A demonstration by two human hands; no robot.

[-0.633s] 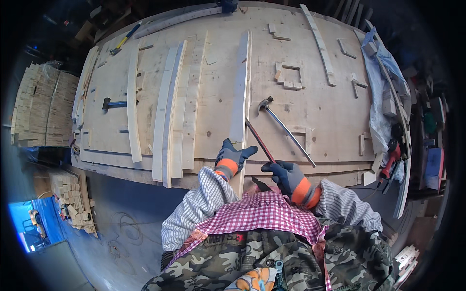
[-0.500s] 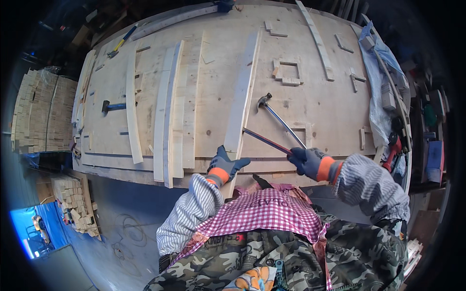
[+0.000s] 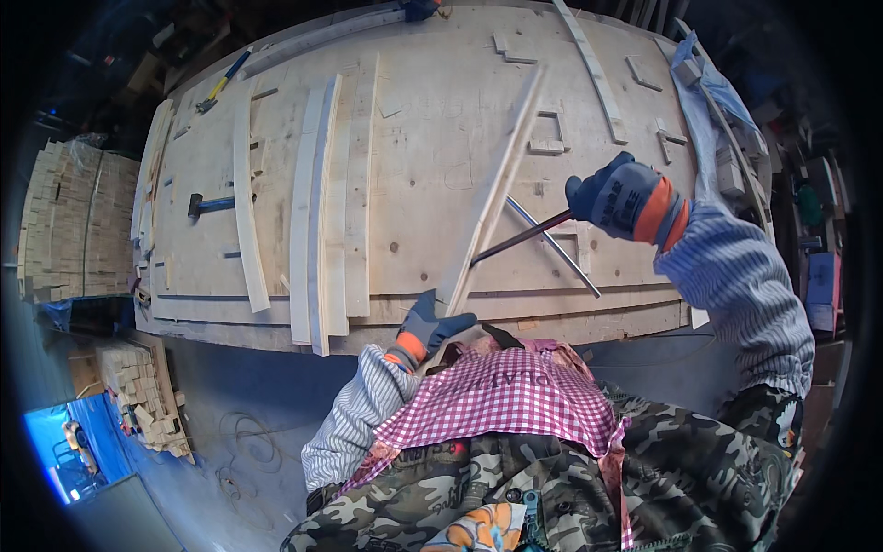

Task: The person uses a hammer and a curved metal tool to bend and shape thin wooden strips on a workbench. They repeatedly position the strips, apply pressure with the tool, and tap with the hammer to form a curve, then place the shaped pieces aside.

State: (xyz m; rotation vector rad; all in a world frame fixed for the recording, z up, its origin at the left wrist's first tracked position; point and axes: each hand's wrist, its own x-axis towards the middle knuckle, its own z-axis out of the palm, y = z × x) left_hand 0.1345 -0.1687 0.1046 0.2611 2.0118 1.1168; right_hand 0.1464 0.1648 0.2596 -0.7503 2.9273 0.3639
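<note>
My left hand (image 3: 430,326), in a dark glove with an orange cuff, is closed round the near end of a long, pale wooden board (image 3: 497,198). The board leans at a slant, its far end toward the right. Raised over the bench, my right hand (image 3: 618,195) is closed in a fist on a slim dark metal bar (image 3: 524,237), which looks like a pry bar. The bar's tip meets the board's right side near its lower part. A hammer (image 3: 563,253) lies on the bench beneath the bar; the board hides its head.
Several long boards (image 3: 320,212) lie left of my left hand on the plywood bench (image 3: 414,230). A blue-handled hammer (image 3: 213,205) and a yellow-blue hammer (image 3: 223,83) lie farther left. Small wooden blocks (image 3: 549,145) form corners at the right. Stacked wood (image 3: 78,221) stands beyond the left edge.
The board's far end has swung right and the board has turned toward its edge. My right hand has moved up and right with the bar. My left hand stays at the near end.
</note>
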